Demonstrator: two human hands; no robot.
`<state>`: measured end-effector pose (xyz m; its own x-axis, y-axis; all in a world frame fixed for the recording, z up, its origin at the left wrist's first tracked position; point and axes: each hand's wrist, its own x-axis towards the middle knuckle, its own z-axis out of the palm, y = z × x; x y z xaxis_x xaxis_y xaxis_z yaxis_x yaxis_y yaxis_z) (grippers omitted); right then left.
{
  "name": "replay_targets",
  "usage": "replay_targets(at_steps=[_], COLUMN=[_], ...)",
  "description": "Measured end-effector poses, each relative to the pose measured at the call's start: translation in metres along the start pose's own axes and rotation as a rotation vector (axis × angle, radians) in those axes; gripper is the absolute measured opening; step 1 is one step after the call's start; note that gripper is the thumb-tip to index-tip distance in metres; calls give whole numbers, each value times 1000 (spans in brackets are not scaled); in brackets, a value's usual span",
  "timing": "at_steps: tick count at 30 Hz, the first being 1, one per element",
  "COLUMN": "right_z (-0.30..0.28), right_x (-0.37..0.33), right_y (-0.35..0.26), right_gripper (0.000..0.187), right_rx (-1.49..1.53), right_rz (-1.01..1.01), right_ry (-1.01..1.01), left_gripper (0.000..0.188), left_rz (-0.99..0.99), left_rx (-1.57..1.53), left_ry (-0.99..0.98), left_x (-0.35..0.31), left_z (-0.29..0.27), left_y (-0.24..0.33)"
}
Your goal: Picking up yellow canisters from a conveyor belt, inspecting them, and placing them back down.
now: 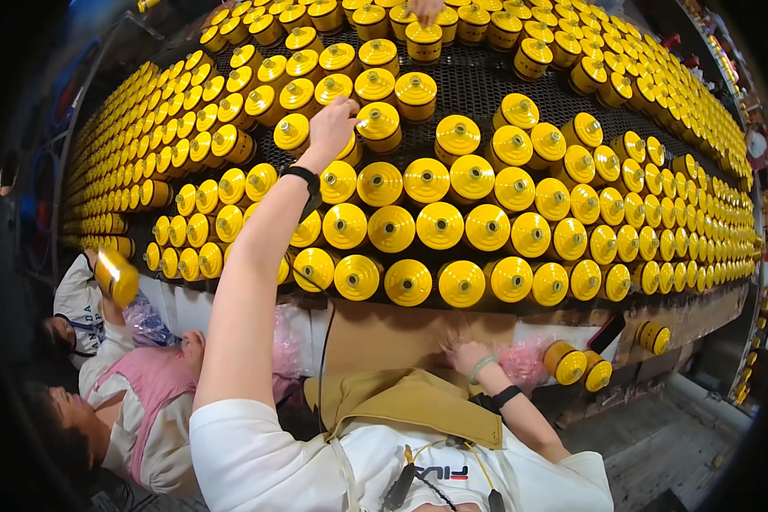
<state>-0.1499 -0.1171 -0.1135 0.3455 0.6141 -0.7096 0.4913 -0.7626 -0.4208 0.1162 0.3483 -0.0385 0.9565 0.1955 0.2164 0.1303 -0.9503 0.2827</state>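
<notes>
Yellow can (379,128) upright just right of left hand (331,128), long axis vertical; left hand nearer. Left fingers curled, grip unclear. Right hand (469,354) by cardboard (384,337), fingers blurred, cannot tell.

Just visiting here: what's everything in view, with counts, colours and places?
Canisters: too many to count, yellow, mainly centre and top
Mesh surface: one, black, under most canisters
Cardboard: count unclear, brown, near edge
Plastic bundles: two, pink, flanking the cardboard
Phone-like slab: one, black, lower right
Co-workers: two, white and pink clothing, left
Another person's hand: one, bare, top
Apron: one, olive-brown, bottom centre
Wristbands: two, black, one per wrist
Left hand: one, bare, among the canisters
Right hand: one, bare, by the cardboard
</notes>
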Motion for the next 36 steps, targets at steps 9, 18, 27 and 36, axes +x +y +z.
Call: replay_targets(at_steps=[9, 18, 27, 36], right_z=[-83, -157, -210, -192], right_x=[-30, -31, -46, -120], right_y=[-19, -55, -137, -145], right_gripper=[20, 35, 102, 62], right_rx=[506, 700, 1456, 592], right_rz=[-33, -252, -688, -576], right_ry=[647, 917, 905, 1159], left_gripper=[14, 16, 27, 34], left_rz=[21, 84, -209, -253], left_rx=[39, -264, -959, -1443], left_ry=[-60, 245, 23, -231], left_x=[29, 0, -153, -251], left_z=[53, -74, -176, -201], left_y=[10, 64, 156, 159])
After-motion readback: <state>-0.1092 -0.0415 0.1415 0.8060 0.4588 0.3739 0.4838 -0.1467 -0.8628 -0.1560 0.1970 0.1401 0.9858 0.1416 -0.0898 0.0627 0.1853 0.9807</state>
